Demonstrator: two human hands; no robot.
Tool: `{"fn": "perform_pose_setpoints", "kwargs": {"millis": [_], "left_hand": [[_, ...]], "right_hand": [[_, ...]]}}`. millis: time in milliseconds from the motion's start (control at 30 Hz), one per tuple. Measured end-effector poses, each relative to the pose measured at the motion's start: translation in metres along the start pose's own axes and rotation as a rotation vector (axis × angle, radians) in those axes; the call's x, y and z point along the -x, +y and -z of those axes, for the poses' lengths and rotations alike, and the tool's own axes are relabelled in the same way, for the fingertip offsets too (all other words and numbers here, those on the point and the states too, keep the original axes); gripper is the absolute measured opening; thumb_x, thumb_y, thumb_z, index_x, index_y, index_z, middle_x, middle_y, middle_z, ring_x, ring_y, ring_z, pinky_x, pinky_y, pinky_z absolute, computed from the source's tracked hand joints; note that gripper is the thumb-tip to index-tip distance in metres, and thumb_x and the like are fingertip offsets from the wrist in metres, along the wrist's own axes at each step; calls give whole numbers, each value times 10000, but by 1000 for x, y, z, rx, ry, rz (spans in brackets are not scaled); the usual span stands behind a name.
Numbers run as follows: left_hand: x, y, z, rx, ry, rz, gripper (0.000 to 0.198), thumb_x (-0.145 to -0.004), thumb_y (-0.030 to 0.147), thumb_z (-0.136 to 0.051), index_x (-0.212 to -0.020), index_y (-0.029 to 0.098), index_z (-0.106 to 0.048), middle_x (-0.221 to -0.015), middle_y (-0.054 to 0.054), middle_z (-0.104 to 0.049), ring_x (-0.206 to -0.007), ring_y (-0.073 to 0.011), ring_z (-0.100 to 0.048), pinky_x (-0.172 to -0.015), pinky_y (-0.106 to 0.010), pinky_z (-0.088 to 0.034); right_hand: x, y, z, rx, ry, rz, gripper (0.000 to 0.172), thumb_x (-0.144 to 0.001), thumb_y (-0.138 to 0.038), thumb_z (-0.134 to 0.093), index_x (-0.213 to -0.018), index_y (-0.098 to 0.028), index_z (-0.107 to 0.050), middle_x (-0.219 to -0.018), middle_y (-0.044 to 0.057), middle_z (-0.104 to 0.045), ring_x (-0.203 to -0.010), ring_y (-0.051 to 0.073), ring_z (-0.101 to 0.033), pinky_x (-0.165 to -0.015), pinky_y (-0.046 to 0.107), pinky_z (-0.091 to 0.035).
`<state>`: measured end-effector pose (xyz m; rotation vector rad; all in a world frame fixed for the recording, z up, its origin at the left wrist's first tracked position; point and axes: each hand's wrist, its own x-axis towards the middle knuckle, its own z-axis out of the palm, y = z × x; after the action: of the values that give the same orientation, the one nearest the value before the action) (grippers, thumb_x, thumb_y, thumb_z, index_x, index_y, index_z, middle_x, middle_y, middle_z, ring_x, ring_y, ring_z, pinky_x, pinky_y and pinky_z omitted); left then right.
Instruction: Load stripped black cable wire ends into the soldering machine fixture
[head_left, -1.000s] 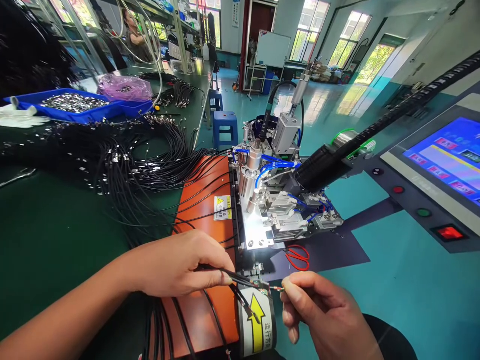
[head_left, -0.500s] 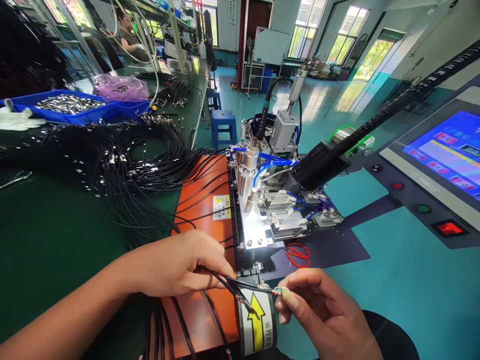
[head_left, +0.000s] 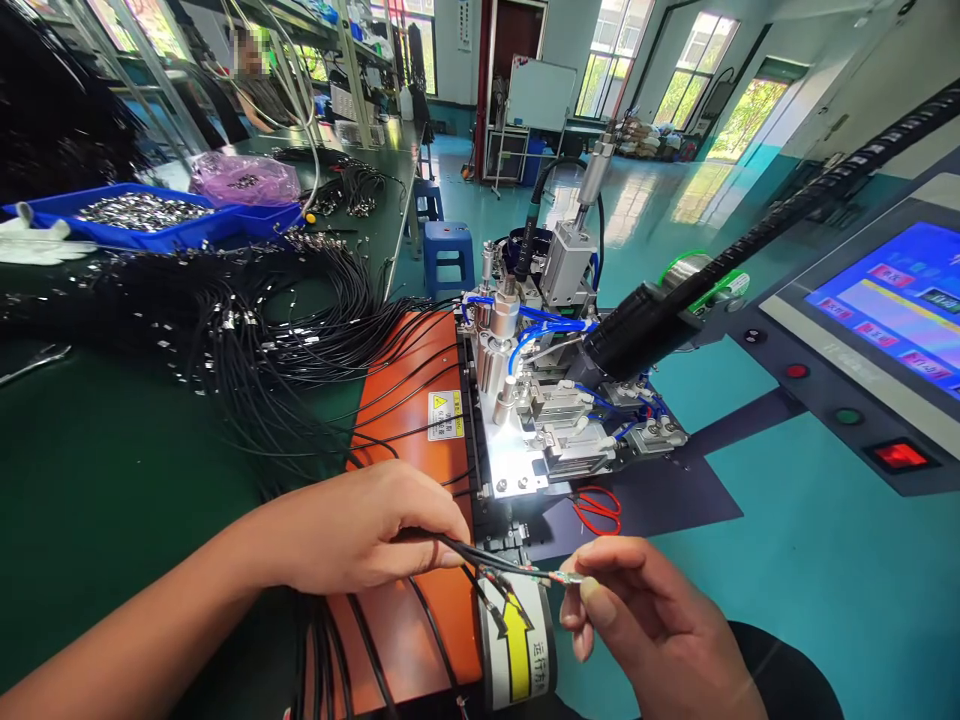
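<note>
My left hand (head_left: 375,530) is closed around a small bunch of black cables (head_left: 480,556) above the orange machine cover (head_left: 401,650). Their ends stick out past my fingers, and coloured wires show at the tips. With thumb and fingertips my right hand (head_left: 637,620) pinches the wired end of one cable (head_left: 559,577). Other cable ends from the bunch droop over a white label with a yellow arrow (head_left: 517,650). More black cables (head_left: 364,640) lie across the orange cover below my left hand.
Behind my hands stands a metal machine (head_left: 547,400) with blue air tubes. Red-handled scissors (head_left: 598,510) lie beside it. A control panel (head_left: 892,310) is at right. Cable piles (head_left: 247,310) and a blue tray (head_left: 142,235) of metal parts cover the green table; a person (head_left: 259,85) sits beyond.
My right hand has shifted slightly right, and its fingers have moved along the cable's end. The loose cable ends have spread a little. The person in the back has moved an arm.
</note>
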<state>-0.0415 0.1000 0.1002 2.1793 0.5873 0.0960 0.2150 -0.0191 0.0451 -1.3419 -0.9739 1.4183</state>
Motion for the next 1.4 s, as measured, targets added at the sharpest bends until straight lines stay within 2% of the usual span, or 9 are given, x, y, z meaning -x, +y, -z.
{"fn": "perform_pose_setpoints", "kwargs": {"millis": [100,167,367,533,800,1067,1167,1267,1400], "left_hand": [[0,2,1,-3,13,7,170,-950,165,-528,-963,187,-696,-846,-11,-688,-756,-130,-601,-690,-225,-406],[-1,2,1,3,19,-5,162,-943,159,-533,-961,188,-691,-853,-15,-677,-764,-134,-594,-684,-224,-408],[-2,3,-2,18,79,-4,150,-887,90,-575,-962,193,-657,-922,-15,-636,-825,-140,-573,-715,-218,-418],[-2,3,-3,7,121,30,74,-943,170,-555,-935,174,-628,-872,1,-624,-767,-119,-550,-676,-209,-396],[-3,3,-4,-3,73,5,158,-978,172,-498,-856,157,-598,-797,6,-613,-697,-107,-529,-618,-204,-367],[-2,1,-6,1,75,0,216,-1004,227,-475,-830,161,-587,-746,9,-590,-643,-110,-502,-587,-222,-351],[-2,0,-6,-11,75,6,224,-1010,236,-466,-832,161,-579,-763,3,-599,-653,-113,-509,-591,-223,-350],[-2,0,-5,-38,61,16,251,-1019,257,-451,-805,166,-545,-727,12,-561,-620,-111,-477,-565,-229,-322],[-2,1,-5,-61,59,36,287,-1025,287,-442,-780,167,-531,-682,18,-517,-583,-111,-451,-545,-243,-302]], "right_hand": [[0,2,-6,51,76,-12,275,-760,-417,-802,-935,-231,-701,-869,39,-704,-737,170,-656,-659,243,-544],[-2,2,-9,126,58,34,254,-771,-423,-783,-918,-229,-711,-920,49,-700,-814,194,-659,-717,259,-539],[-5,-8,-14,422,-16,152,220,-897,-419,-636,-818,-229,-712,-823,31,-682,-774,173,-623,-674,226,-475],[-1,-14,-21,328,-34,-41,388,-893,-545,-600,-724,-198,-640,-619,-12,-549,-542,107,-459,-497,212,-363],[-2,-14,-25,174,-107,-297,512,-842,-642,-612,-629,-191,-494,-443,-69,-405,-425,63,-315,-431,196,-231],[0,-7,-25,83,-96,-329,461,-843,-614,-629,-674,-195,-539,-454,-61,-447,-419,71,-355,-425,190,-257],[3,0,-26,50,-50,-254,403,-760,-580,-733,-844,-199,-635,-620,-27,-554,-557,114,-497,-512,204,-397],[7,5,-27,146,-40,-185,355,-713,-518,-787,-832,-200,-684,-796,16,-623,-736,168,-598,-658,233,-477],[9,0,-29,304,-115,-151,350,-797,-513,-707,-670,-189,-667,-661,-9,-538,-553,109,-462,-500,218,-357]]}}
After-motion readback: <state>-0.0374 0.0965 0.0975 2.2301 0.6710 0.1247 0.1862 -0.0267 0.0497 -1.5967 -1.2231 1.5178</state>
